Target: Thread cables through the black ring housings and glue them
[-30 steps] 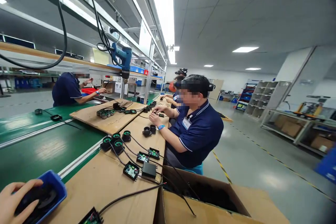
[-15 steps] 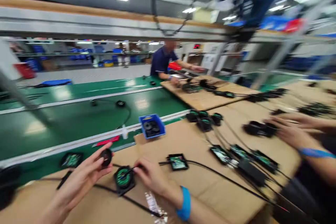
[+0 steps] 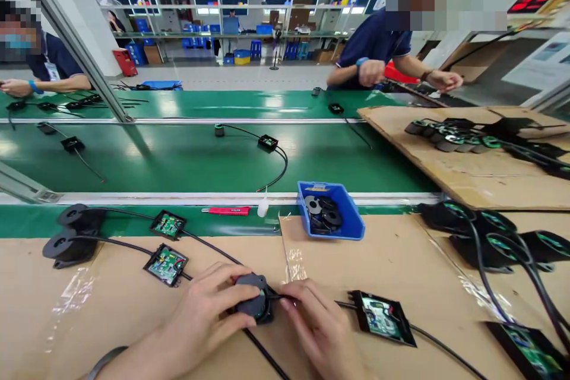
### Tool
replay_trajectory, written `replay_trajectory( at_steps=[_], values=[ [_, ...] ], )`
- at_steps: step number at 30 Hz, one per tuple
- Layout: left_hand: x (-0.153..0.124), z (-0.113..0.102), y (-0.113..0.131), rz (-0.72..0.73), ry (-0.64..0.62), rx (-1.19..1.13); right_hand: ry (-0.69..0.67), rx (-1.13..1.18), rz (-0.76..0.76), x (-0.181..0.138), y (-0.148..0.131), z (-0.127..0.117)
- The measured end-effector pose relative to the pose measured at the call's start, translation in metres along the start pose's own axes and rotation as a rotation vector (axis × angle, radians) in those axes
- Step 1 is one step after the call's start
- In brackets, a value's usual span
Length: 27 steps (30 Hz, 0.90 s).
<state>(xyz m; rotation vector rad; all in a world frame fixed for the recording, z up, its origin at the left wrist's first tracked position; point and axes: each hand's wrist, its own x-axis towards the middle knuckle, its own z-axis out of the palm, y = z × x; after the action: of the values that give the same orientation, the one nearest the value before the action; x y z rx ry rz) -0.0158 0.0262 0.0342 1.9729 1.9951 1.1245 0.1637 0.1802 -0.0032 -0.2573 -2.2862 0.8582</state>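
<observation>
Small round dark grey plastic puck (image 3: 253,304) on cardboard-covered bench (image 3: 401,261), near edge, centre. Left hand (image 3: 209,312) closed over its cap; right hand (image 3: 318,326) pinching its black cable (image 3: 342,304) just beside. Probably light, rigid; best gripped at rim, not by lead. Blue plastic bin (image 3: 354,222) holding black discs (image 3: 321,214).

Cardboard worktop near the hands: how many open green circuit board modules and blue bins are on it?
Open green circuit board modules in black trays: 4
Blue plastic bin of black discs: 1
Total: 5
</observation>
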Motion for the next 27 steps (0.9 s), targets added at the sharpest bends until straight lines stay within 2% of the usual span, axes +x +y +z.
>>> replay_trajectory(
  at_steps=[6, 14, 23, 27],
  values=[
    [-0.004, 0.008, -0.002, 0.030, 0.084, -0.005, -0.016, -0.006, 0.000, 0.002, -0.002, -0.003],
    [0.009, -0.002, 0.005, 0.075, 0.053, 0.002, -0.010, -0.007, -0.009, -0.001, -0.001, -0.004],
    [-0.004, 0.008, 0.001, 0.059, 0.044, 0.044, -0.007, -0.004, -0.020, 0.001, -0.002, -0.005],
    [-0.006, 0.011, 0.000, 0.122, 0.079, 0.158, 0.005, -0.003, -0.030, 0.001, -0.002, -0.006]
  ],
)
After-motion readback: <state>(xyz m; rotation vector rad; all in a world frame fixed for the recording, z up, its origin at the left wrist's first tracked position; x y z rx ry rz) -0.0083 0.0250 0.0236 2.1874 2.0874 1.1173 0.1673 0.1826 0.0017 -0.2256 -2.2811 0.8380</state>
